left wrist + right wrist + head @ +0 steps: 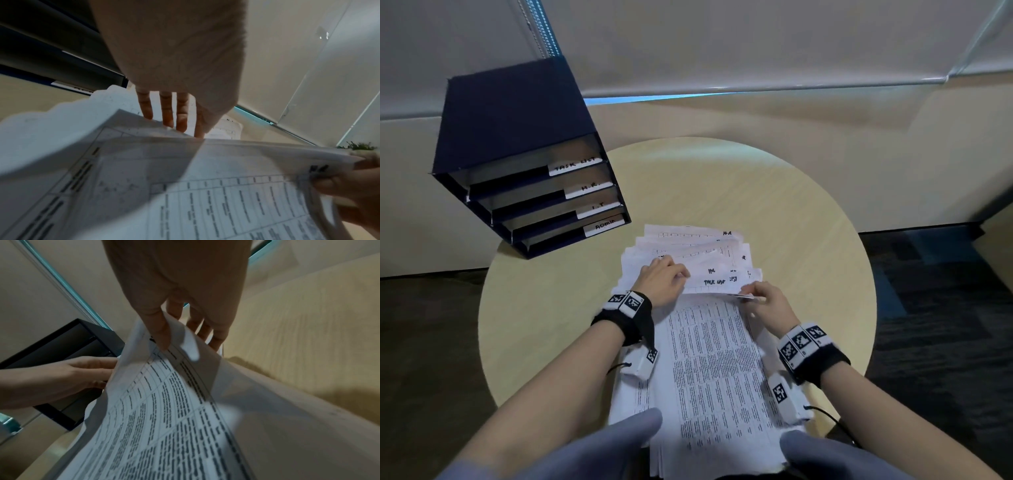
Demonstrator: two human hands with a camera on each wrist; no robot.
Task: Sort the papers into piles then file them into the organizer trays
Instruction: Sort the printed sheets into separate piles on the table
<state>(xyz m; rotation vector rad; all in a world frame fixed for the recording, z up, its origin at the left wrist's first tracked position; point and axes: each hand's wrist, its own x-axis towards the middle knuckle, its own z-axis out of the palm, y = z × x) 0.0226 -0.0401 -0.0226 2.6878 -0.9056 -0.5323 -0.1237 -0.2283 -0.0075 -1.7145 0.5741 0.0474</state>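
Round pale wooden table (774, 205) under everything, carpet beyond. Left hand (662, 282) laid flat, fingers (166, 112) straight, on the fanned papers (688, 253) mid-table; right hand (767, 301) just beside it, thumb and fingers pinching the far corner of the top sheet (709, 359) and curling it upward. Dark organizer trays (530, 192), labelled TASK LIST, H.R., I.T., ADMIN, at the table's far-left edge, apart from the papers.

fanned printed papers (709, 342) on the table before a dark four-tray organizer (524, 171).
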